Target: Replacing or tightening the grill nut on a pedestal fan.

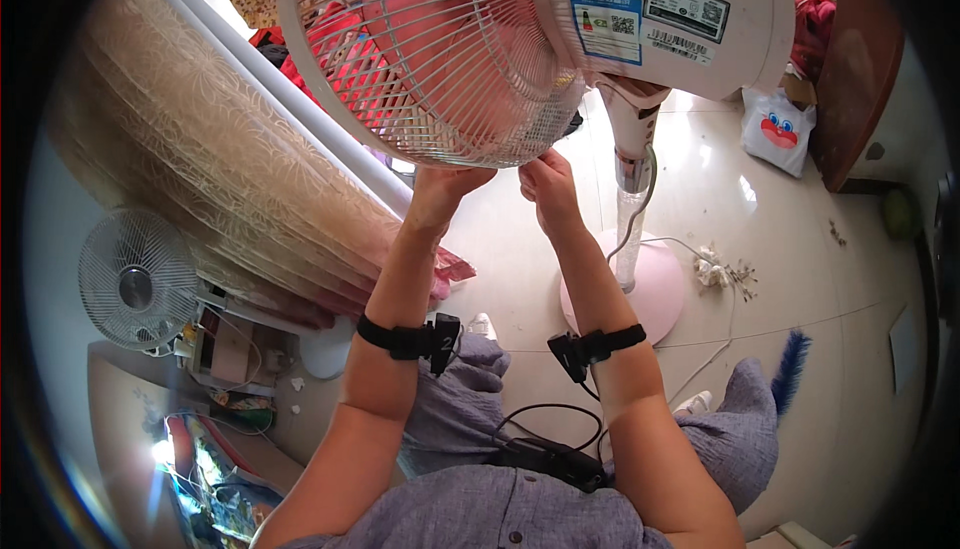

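Note:
A large pink and white pedestal fan, its wire guard (430, 79) and white motor housing (690, 29) tilted toward me, fills the top of the view. Both my arms reach up to the guard's lower edge. My left hand (448, 187) is against that edge, its fingers mostly hidden behind the wires. Close beside it, my right hand (548, 187) has curled, closed fingers at the bottom of the guard; what they pinch is too small to make out. The fan's pole (630, 209) rises from a round pink base (655, 294) on the floor.
A second white fan (138, 279) stands at the left near a beige curtain (230, 139). A white bag (776, 134) sits by a brown cabinet (862, 79). Dried flowers (715, 271) and a cord lie near the base; a blue feathery item (791, 369) is at the right.

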{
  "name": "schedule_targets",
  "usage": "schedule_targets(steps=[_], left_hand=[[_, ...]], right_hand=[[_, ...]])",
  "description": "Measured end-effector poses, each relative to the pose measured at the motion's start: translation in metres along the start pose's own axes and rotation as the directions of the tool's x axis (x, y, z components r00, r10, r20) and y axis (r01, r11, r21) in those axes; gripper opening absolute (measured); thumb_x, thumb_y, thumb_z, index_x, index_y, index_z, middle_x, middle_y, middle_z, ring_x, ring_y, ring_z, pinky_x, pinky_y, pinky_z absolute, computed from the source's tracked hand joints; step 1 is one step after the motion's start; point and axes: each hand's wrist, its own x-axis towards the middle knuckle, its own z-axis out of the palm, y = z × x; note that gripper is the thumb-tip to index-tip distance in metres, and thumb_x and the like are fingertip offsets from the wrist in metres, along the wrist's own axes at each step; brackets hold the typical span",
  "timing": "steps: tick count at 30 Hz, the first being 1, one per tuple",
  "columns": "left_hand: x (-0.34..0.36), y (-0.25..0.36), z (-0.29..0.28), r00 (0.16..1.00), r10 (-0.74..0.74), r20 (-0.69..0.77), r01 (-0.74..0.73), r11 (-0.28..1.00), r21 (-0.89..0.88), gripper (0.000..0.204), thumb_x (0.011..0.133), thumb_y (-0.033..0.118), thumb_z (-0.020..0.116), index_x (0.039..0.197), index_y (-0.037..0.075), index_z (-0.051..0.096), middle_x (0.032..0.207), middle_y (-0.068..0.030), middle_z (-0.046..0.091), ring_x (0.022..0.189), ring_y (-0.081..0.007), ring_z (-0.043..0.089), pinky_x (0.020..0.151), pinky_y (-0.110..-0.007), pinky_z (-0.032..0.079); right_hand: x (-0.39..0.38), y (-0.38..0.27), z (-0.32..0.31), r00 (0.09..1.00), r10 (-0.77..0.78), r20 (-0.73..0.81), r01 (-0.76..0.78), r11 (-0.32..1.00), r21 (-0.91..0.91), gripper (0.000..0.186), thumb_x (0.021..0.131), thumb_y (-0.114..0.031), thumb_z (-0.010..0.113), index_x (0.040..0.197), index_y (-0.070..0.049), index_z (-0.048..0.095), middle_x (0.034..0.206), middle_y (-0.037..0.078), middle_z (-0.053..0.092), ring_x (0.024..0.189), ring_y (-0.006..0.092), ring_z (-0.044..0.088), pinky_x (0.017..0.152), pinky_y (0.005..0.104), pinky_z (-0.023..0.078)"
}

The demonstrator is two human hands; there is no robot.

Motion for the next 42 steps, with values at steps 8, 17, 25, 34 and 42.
schedule_targets(steps=[8,17,25,34,42], left_hand=[[0.023,-0.043,-0.024,0.988,-0.152,-0.037,0.154,0.986,0.063,0.039,0.075,0.006,0.072,0.112,0.003,0.06,0.107,-0.0034,0.062,0.098,-0.0142,0.057,0.088,-0.03,0.046],[0.0,0.003,0.002,1.0,-0.008,0.005,0.008,1.0,-0.029,0.038,0.075,0.007,0.073,0.111,0.004,0.061,0.105,-0.0036,0.062,0.097,-0.0141,0.058,0.088,-0.03,0.046],[0.001,-0.002,-0.005,0.994,-0.108,0.026,0.11,0.992,-0.054,0.035,0.077,0.005,0.071,0.11,0.003,0.061,0.105,-0.0034,0.063,0.096,-0.0126,0.058,0.086,-0.028,0.046],[0.0,0.007,0.001,0.999,-0.031,-0.015,0.03,0.999,-0.036,0.029,0.075,0.007,0.073,0.103,0.003,0.064,0.096,-0.0017,0.064,0.087,-0.0115,0.059,0.076,-0.026,0.048],[0.008,-0.01,-0.001,0.998,-0.009,0.069,0.02,0.986,-0.168,0.036,0.077,0.005,0.072,0.111,0.003,0.061,0.104,-0.0024,0.063,0.095,-0.0124,0.059,0.083,-0.028,0.047]], right_hand=[[-0.012,-0.001,-0.021,0.998,-0.069,-0.005,0.068,0.963,0.26,0.01,0.092,-0.012,0.05,0.087,-0.005,0.056,0.057,-0.007,0.036,0.047,0.0026,0.029,0.043,0.0192,0.022],[-0.023,-0.008,-0.001,0.984,0.005,0.176,-0.029,0.991,0.134,0.011,0.092,-0.01,0.049,0.086,-0.004,0.055,0.058,-0.005,0.037,0.048,0.0039,0.029,0.046,0.0214,0.023],[-0.034,-0.043,0.011,0.979,0.19,0.08,-0.161,0.947,-0.277,0.014,0.09,-0.013,0.052,0.081,-0.005,0.058,0.056,-0.007,0.038,0.046,0.0014,0.03,0.041,0.0191,0.02],[-0.069,-0.083,0.041,0.998,0.022,0.065,0.003,0.931,-0.366,0.013,0.091,-0.012,0.053,0.082,-0.003,0.057,0.058,-0.008,0.036,0.048,-0.0001,0.027,0.043,0.0178,0.019],[-0.075,-0.145,0.061,0.965,-0.117,0.236,0.251,0.145,-0.957,0.015,0.087,-0.013,0.051,0.081,-0.002,0.06,0.069,0.009,0.057,0.064,0.0159,0.054,0.063,0.0296,0.043]])
